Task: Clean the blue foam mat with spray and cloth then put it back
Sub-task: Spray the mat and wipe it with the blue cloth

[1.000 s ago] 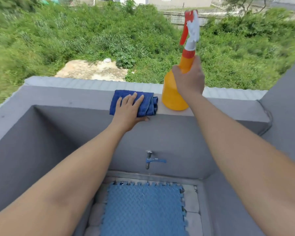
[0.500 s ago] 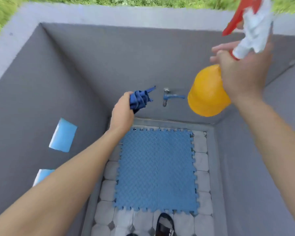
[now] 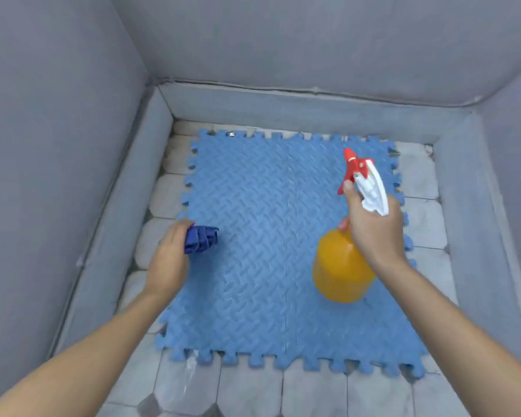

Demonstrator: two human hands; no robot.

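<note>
The blue foam mat [image 3: 268,251], with a puzzle-tooth edge and a seam down its middle, lies flat on the tiled floor. My left hand [image 3: 169,263] is over the mat's left edge and grips a bunched dark blue cloth [image 3: 201,239]. My right hand [image 3: 373,227] holds an orange spray bottle [image 3: 339,269] by the neck above the mat's right half. Its red and white trigger head [image 3: 363,179] points away from me, with one finger on the red trigger.
Grey walls [image 3: 57,145] close in the small floor on the left, far and right sides, with a low grey kerb [image 3: 298,112] along their base. Pale tiles [image 3: 253,392] show around the mat, widest on the near side.
Both hands took the cloth and the bottle off the ledge and came down over the mat. My view tilted from the ledge down to the floor; the tap is out of sight.
</note>
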